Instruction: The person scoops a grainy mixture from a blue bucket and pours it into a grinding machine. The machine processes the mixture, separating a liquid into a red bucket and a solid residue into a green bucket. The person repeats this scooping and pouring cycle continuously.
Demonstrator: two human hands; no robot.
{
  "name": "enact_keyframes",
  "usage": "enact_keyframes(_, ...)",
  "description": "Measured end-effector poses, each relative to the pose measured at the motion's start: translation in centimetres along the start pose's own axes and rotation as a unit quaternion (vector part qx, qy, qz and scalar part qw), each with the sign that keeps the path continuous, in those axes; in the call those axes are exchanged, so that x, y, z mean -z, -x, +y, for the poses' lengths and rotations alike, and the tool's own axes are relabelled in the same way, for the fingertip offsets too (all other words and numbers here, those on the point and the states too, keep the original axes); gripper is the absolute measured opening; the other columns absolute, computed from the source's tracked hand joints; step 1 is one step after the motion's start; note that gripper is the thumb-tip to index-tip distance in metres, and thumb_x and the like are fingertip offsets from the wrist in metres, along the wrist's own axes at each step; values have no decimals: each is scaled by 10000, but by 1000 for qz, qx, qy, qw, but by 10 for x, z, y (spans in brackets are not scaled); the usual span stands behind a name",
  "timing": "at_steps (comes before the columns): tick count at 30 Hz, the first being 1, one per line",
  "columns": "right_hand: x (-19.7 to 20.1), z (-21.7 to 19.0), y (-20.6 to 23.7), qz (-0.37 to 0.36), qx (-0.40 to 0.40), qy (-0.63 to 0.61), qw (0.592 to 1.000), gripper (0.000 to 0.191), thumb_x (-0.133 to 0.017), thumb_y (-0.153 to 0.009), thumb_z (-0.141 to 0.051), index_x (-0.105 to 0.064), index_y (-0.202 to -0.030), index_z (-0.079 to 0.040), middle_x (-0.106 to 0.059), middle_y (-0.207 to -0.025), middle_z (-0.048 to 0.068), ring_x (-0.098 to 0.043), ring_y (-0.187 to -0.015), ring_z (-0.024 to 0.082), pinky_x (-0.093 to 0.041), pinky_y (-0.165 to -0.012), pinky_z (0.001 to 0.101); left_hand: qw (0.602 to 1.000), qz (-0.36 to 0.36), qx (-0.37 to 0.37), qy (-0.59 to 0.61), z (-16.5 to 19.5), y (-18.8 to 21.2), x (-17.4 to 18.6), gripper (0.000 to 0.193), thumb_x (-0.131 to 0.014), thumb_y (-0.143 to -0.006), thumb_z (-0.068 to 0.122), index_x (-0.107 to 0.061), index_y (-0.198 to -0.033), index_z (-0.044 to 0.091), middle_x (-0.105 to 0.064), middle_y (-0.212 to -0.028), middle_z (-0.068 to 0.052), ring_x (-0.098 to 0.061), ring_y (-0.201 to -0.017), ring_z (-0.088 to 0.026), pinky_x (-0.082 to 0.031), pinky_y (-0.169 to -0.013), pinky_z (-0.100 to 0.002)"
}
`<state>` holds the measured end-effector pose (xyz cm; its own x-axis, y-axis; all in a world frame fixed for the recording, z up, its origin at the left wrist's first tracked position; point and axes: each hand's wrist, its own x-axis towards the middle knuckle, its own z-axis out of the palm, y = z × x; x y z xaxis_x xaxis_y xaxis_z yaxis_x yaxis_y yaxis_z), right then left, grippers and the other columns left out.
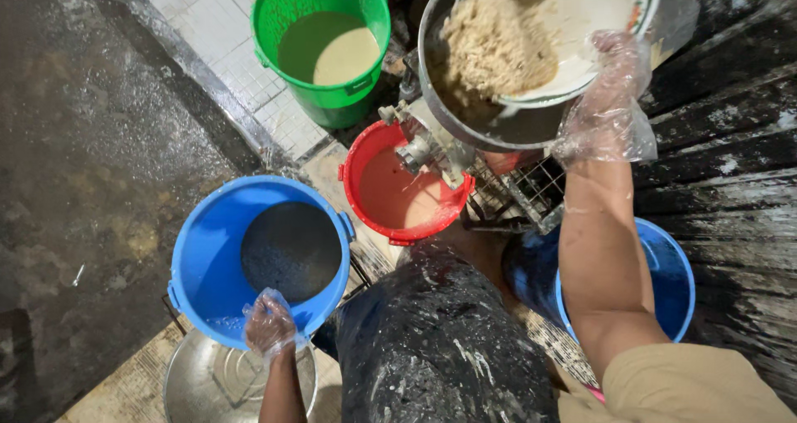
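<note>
A white bowl point(581, 24) heaped with wet, beige, crumbly pulp point(494, 45) is tilted over the wide metal hopper point(465, 116) of a grinding machine. The right hand point(610, 99), in a loose clear plastic glove, is clamped on the bowl's lower rim and holds it at a slant. The step in hand looks like emptying the pulp into the hopper; finishing it would seem to call for a steeper tilt, since most of the pulp sits in the bowl.

The left hand point(268, 323), also gloved, rests with fingers closed over the near rim of a blue bucket point(207, 257) that holds dark liquid. Below the machine's spout stands a red bucket point(365, 153) with pale pinkish liquid, and beyond it a green bucket point(274, 8) of creamy liquid. A second blue bucket point(672, 282) sits under the right arm, and a metal basin point(191, 381) lies on the wet floor.
</note>
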<state>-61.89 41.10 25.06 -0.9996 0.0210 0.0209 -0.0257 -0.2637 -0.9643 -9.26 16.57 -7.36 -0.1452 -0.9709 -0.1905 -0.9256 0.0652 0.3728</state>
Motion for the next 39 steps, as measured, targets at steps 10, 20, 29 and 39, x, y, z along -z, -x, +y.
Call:
enact_keyframes(10, -4, -42, 30, 62, -61, -117, 989, 389, -560, -828, -275, -539, -1163, -77, -592, -1093, 185, -691, -1005, 323, -607, -846, 469, 981, 111, -152, 55, -9, -4, -3, 258, -571, -1032, 255, -773, -1126, 125, -731, -1015, -220, -687, -887, -414, -534, -789, -509)
enact_keyframes(20, -27, 84, 143, -229, 66, 141, 961, 388, -597, -819, -193, -525, -1180, -69, -586, -1036, 202, -638, -908, 364, -567, -765, 511, 941, 230, -207, 136, -40, -30, -3, 389, -611, -868, 36, -696, -1247, 59, -700, -1290, -188, -650, -1252, -369, -368, -1216, -542)
enact_keyframes(29, -145, 386, 337, -645, 196, 438, 595, 709, -580, -760, -44, -425, -1451, -11, -578, -1225, 293, -600, -998, 487, -513, -834, 652, 952, 212, -147, 167, -34, -39, -26, 427, -585, -948, 89, -641, -1370, 62, -637, -1397, -219, -546, -1366, -468, -411, -1200, -530)
enact_keyframes(39, -219, 531, 346, -714, 378, 488, 330, 613, -590, -800, -95, -473, -1402, -89, -551, -1375, 234, -535, -1175, 470, -451, -964, 651, 942, 184, -169, 226, -21, -37, 46, 441, -529, -948, 13, -615, -1378, -37, -634, -1417, -206, -596, -1353, -410, -421, -1203, -566)
